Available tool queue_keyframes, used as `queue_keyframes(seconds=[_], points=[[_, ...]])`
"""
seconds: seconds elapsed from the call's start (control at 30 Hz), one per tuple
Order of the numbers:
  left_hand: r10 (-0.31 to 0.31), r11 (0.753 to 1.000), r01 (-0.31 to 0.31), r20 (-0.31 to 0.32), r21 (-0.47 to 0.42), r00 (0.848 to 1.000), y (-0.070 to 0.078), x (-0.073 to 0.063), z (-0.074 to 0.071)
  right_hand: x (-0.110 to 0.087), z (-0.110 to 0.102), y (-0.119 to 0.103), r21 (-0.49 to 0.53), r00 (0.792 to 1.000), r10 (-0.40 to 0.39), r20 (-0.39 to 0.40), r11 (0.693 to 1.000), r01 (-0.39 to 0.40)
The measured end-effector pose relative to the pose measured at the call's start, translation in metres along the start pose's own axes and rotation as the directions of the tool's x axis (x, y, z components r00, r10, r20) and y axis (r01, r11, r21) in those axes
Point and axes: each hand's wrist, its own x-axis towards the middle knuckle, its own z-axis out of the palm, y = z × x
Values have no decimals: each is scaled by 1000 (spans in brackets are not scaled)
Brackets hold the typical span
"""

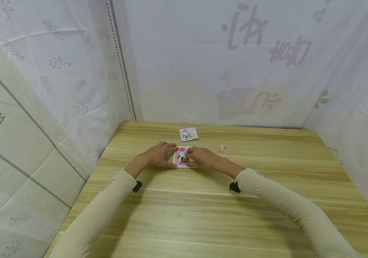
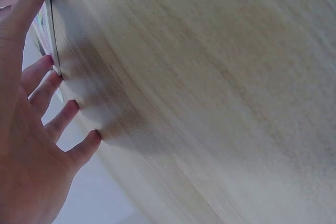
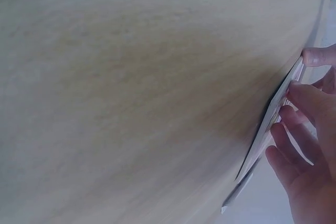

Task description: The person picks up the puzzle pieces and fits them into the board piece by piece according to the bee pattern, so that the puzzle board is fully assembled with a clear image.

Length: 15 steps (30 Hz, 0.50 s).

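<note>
A small puzzle board (image 1: 177,157) with a bee picture on pink lies flat on the table. My left hand (image 1: 160,154) holds it at its left side, thumb at the near corner and index finger at the far one. In the left wrist view, the other fingers of that hand (image 2: 37,124) spread along the board's edge and onto the table. My right hand (image 1: 201,157) leans over the board's right half, its fingertips gathered on the bee around a puzzle piece mostly hidden by them. A loose puzzle piece (image 1: 221,149), pink with yellow, lies to the right.
Behind the board lies a card (image 1: 188,134) with a similar bee picture. The wooden table (image 1: 184,215) ends at the back against a printed white curtain (image 1: 177,71), and similar curtains hang at both sides. Black wrist cameras sit below both wrists.
</note>
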Motion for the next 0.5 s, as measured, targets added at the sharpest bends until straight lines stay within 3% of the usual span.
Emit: queue_keyframes(seconds=[0.5], points=[[5,1000,-5,1,14,1000,-2,1,1,-4,-1,0,22,1000,-5,-14,1000,5]])
